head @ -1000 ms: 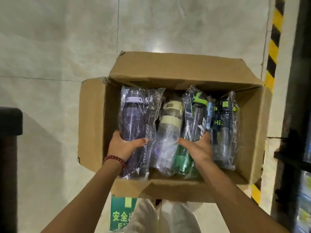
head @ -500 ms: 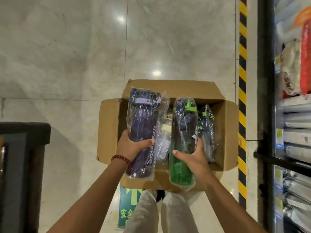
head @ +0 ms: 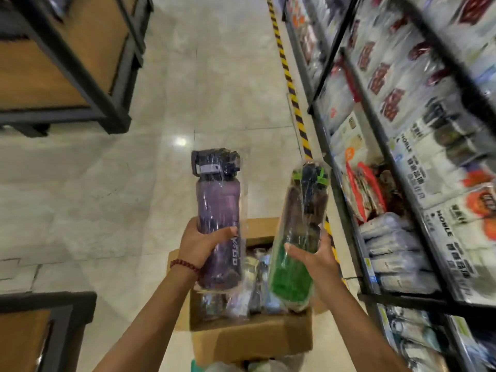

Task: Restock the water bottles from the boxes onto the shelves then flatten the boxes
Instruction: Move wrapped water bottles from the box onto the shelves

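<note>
The left hand [head: 200,244] holds a purple bottle [head: 218,210] upright above the box [head: 249,342]; its fingers are curled around the lower half of the bottle and the thumb lies across the front. A red bead bracelet [head: 185,264] is on the left wrist. The right hand [head: 312,260] holds a green bottle [head: 298,237], which leans a little to the right; its fingers and thumb wrap the middle of the bottle from below. Both bottles are in clear plastic wrap and are lifted out of the box, between the box and the shelves [head: 402,183] on the right. The box stands open on the floor [head: 107,197], just beside the shelves, with more wrapped bottles [head: 255,285] inside. The shelves carry many packed goods, blurred. A yellow-black stripe [head: 292,95] runs along the floor at the foot of the shelves.
</note>
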Tool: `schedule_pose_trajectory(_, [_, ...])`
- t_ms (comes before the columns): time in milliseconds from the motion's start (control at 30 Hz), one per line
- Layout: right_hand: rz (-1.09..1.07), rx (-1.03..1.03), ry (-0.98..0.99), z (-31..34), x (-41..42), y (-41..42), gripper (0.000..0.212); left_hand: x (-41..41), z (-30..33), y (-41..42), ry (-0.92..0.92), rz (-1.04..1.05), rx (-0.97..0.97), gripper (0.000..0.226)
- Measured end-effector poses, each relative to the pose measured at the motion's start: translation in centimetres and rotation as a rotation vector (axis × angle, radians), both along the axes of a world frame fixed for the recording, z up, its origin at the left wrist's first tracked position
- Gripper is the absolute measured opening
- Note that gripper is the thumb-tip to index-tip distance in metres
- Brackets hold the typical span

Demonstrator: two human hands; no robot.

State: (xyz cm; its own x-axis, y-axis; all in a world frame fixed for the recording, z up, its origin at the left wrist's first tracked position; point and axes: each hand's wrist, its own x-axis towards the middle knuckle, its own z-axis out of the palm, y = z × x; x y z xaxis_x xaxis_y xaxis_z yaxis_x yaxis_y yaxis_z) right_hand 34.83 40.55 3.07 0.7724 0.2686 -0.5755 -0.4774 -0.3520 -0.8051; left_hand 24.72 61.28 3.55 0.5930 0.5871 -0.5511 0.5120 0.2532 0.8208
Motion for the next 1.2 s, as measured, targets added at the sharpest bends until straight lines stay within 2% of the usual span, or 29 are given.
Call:
schedule_pose_trajectory(133, [-0.076, 0.167, -0.080, 7.2, 1.1, -2.0, 0.130, 3.4, 7.6, -1.2, -0.173, -0.112, 0.060, 0.070])
schedule_pose_trajectory(200, [-0.096, 0.197, -0.148, 9.7, 1.3, -3.5, 0.136, 4.9, 10.8, -2.3, -0.250, -0.175, 0.081, 0.067])
schedule_pose_trajectory(333, [-0.184, 0.247, -0.277, 14.7, 1.3, -6.8, 0.132, 7.5, 15.8, -4.7, -0.379, -0.296, 0.083, 0.074])
schedule_pose_trajectory(467, [-0.336, 0.253, -0.422, 18.7, -0.1, -10.6, 0.107, 9.0, 20.0, -7.8, -0.474, -0.471, 0.070, 0.074])
schedule_pose_trajectory(633, [-0.529, 0.223, -0.549, 22.1, -4.2, -15.1, 0.109, 9.9, 23.6, -12.3, -0.607, -0.683, 0.050, 0.078])
schedule_pose_trajectory(767, [-0.680, 0.194, -0.634, 23.8, -9.0, -18.7, 0.101, 9.6, 25.0, -16.4, -0.640, -0.829, -0.017, 0.087])
schedule_pose_trajectory(867, [-0.796, 0.146, -0.637, 24.4, -13.3, -21.3, 0.105, 8.8, 25.1, -20.1, -0.607, -0.956, -0.109, 0.104])
schedule_pose_trajectory(1000, [-0.973, 0.068, -0.702, 25.4, -19.0, -24.3, 0.121, 5.7, 25.7, -25.6, -0.601, -1.115, -0.187, 0.077])
schedule_pose_trajectory(1100, [-1.115, 0.008, -0.719, 26.3, -22.3, -26.8, 0.116, 4.3, 25.9, -29.5, -0.605, -1.225, -0.231, 0.085])
schedule_pose_trajectory(1200, [-1.195, -0.027, -0.746, 27.2, -24.8, -28.9, 0.123, 3.3, 27.1, -33.3, -0.598, -1.306, -0.277, 0.090])
